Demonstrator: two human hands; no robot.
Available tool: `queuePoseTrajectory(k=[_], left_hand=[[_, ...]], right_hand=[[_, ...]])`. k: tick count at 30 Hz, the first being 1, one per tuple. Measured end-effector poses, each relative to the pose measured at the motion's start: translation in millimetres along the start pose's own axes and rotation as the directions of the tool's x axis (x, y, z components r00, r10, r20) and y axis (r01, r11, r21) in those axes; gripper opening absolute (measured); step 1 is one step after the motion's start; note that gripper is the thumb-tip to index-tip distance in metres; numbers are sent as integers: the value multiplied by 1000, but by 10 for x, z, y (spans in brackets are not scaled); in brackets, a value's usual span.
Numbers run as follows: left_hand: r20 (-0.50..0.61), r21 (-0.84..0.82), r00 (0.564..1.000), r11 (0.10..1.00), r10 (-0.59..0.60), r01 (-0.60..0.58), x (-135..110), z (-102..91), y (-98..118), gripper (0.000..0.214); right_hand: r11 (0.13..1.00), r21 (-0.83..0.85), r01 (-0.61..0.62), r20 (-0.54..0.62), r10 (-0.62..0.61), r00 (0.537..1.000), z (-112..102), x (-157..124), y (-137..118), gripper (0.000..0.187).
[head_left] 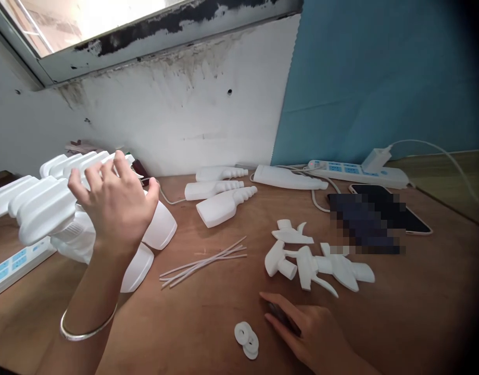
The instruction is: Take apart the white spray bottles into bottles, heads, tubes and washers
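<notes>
On the left, my left hand [116, 208] is spread over a group of white spray bottles [75, 247], its fingers curved and the thumb apart. Their long rounded spray heads [48, 208] line up in rows; I cannot tell if the fingers press on them. White bottle ends [159, 227] show beside the wrist. My right hand [302, 325] is low over the table, thumb and index finger apart. The dark patch between them looks like shade, though I cannot make it out fully. Nearest it are small white ring washers [247, 339] and loose white trigger spray heads [307, 263].
Thin white tubes [204, 263] lie crossed mid-table. White bottles with stepped necks [226, 205] lie behind, near a larger one [288, 178]. A power strip [356, 173] with a plugged charger and cable runs along the back right; another power strip [21, 265] is at left. A phone [415, 221] lies right.
</notes>
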State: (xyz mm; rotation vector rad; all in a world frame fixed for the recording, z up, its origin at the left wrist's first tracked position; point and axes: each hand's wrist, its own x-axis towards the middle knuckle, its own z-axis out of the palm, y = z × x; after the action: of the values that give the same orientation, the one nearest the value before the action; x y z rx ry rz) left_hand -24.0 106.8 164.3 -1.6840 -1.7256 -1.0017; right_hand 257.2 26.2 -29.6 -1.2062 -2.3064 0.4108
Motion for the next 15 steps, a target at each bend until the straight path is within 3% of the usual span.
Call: queuePoseTrajectory(k=[5, 8, 12, 15], left_hand=[[-31, -153, 998, 987, 49, -53, 19, 141, -43, 28], [-13, -220, 998, 974, 61, -63, 0, 142, 25, 24], [6, -166, 994, 980, 107, -105, -38, -57, 154, 31], [-82, -225, 990, 965, 115, -131, -49, -287, 218, 44]], right_hand=[[996, 8, 89, -91, -88, 992, -45, 30, -39, 24], [991, 38, 127, -141, -120, 983, -62, 29, -57, 24], [974, 151, 171, -217, -136, 967, -66, -5, -66, 23], [929, 366, 52, -237, 39, 971, -90, -5, -88, 25]])
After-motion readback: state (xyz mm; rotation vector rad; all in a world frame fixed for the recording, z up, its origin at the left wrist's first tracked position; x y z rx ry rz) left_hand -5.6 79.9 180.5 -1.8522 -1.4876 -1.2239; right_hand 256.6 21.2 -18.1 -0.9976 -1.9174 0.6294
